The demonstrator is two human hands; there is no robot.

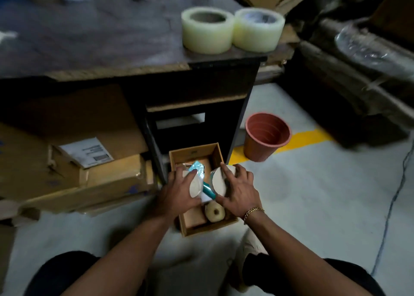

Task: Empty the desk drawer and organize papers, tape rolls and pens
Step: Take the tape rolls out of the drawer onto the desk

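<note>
While my left hand (177, 192) clasps one tape roll (194, 187) and my right hand (239, 190) clasps a second roll (220, 181), both on edge over the drawer (208, 229), the small roll (215, 211) lies hole-up at the drawer's near end, nearer my right fingers (226, 172) than my left.

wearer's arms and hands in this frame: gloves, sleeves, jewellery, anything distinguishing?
No gloves and no sleeves in view: the left forearm and right forearm are bare down to the frame edge. The one distinguishing item is a gold chain bracelet on the right wrist. The left hand and right hand show no rings or watch that I can make out.
</note>
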